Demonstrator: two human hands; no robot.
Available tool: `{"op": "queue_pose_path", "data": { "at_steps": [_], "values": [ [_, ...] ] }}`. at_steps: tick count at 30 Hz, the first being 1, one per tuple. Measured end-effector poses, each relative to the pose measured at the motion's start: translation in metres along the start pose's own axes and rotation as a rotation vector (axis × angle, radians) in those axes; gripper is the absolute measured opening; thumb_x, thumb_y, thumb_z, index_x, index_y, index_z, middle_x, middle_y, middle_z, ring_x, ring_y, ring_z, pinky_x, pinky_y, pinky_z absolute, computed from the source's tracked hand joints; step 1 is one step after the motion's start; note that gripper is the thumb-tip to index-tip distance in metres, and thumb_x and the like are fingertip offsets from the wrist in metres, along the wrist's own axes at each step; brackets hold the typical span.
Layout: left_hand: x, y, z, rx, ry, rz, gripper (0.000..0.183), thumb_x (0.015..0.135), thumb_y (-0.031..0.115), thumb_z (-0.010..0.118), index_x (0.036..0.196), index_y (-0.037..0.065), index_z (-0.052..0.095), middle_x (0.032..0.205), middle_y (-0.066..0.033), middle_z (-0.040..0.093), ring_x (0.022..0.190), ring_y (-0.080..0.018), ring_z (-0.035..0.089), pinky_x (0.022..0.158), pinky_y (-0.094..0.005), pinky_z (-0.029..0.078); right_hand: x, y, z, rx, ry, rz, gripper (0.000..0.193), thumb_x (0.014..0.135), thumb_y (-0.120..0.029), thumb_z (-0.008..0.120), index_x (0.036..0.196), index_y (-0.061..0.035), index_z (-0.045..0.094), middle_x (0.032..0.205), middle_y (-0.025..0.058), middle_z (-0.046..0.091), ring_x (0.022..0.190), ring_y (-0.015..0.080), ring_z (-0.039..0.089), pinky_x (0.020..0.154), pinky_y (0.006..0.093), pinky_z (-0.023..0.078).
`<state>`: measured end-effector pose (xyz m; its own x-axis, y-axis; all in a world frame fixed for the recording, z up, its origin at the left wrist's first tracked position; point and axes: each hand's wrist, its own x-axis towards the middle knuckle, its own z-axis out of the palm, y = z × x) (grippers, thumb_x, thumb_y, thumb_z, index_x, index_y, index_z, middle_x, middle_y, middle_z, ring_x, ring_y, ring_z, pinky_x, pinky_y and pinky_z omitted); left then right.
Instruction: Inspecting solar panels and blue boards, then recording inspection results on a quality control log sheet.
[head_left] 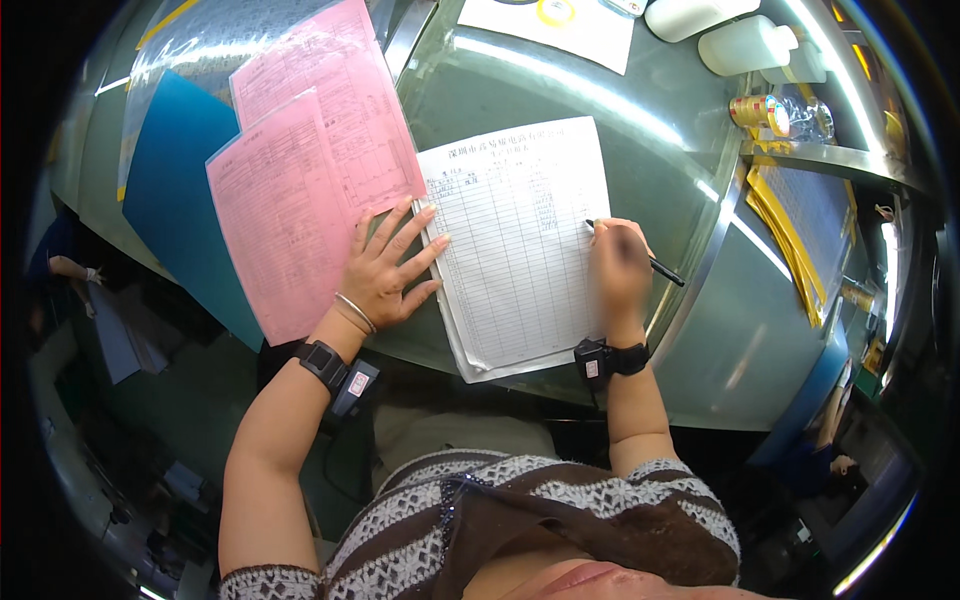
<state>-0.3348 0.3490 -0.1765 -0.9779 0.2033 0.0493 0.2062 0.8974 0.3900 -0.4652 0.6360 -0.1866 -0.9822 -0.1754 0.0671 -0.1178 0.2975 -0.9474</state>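
Observation:
A stack of white printed table forms [515, 290] lies on the glass-topped desk, its upper rows and a right-hand column filled with small handwriting. My right hand [622, 268] grips a black pen [667, 272], whose tip meets the paper near the form's right edge. Fingers spread, my left hand [388, 272] rests palm down between the forms and two pink printed sheets [275, 220]. Its fingertips touch the left edge of the white stack. Under the pink sheets sits a blue folder or board [172, 180], partly covered.
White plastic bottles [742, 46] and tape rolls [760, 114] stand at the far right. Yellow-edged papers [800, 235] lie beyond a metal strip [700, 255]. Another white sheet [590, 35] with a yellow ring is at the back. Other people work at both sides.

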Motion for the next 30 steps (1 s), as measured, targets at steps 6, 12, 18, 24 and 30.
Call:
{"op": "queue_pose_path", "data": {
  "at_steps": [6,12,18,24,30],
  "values": [
    [-0.001,-0.001,0.0,-0.006,-0.002,-0.021,0.049,0.08,0.041,0.063,0.126,0.024,0.055,0.144,-0.0065,0.038,0.136,-0.0285,0.027,0.112,-0.0517,0.013,-0.002,-0.002,0.001,-0.021,-0.003,0.007,0.005,0.086,-0.003,0.064,0.085,0.0016,0.062,0.072,0.0006,0.058,0.059,0.0043,0.048,0.054,0.017,0.039],
    [-0.001,-0.001,0.002,-0.003,-0.002,-0.024,0.048,0.081,0.041,0.063,0.125,0.025,0.055,0.143,-0.0062,0.039,0.136,-0.0283,0.028,0.112,-0.0518,0.013,-0.001,0.0,0.002,0.054,0.024,0.052,0.006,0.086,-0.004,0.063,0.085,0.0015,0.062,0.071,0.0002,0.058,0.06,0.005,0.049,0.054,0.0184,0.04],
    [0.0,-0.002,0.003,0.009,0.017,-0.002,0.05,0.08,0.041,0.062,0.125,0.021,0.056,0.142,-0.0099,0.041,0.134,-0.0326,0.031,0.111,-0.0522,0.015,-0.002,0.003,0.001,-0.058,0.029,0.017,0.006,0.088,-0.005,0.061,0.085,0.0,0.061,0.069,-0.0014,0.055,0.059,0.0047,0.048,0.052,0.0188,0.038],
    [0.001,0.0,-0.004,-0.004,0.032,-0.002,0.049,0.078,0.037,0.064,0.124,0.021,0.057,0.141,-0.0101,0.041,0.134,-0.0321,0.032,0.109,-0.0526,0.017,-0.008,-0.014,-0.012,0.224,0.052,0.144,0.004,0.091,-0.005,0.054,0.09,-0.0019,0.057,0.065,-0.0037,0.049,0.056,0.0019,0.041,0.049,0.0171,0.032],
    [-0.005,0.0,-0.001,-0.006,0.094,0.043,0.048,0.081,0.034,0.062,0.126,0.019,0.055,0.143,-0.0096,0.038,0.135,-0.0308,0.03,0.109,-0.0524,0.017,-0.037,-0.062,-0.028,0.006,-0.125,-0.041,0.012,0.093,-0.004,0.051,0.1,0.0015,0.06,0.078,0.0034,0.052,0.068,0.0084,0.048,0.059,0.0202,0.038]
  ]
}}
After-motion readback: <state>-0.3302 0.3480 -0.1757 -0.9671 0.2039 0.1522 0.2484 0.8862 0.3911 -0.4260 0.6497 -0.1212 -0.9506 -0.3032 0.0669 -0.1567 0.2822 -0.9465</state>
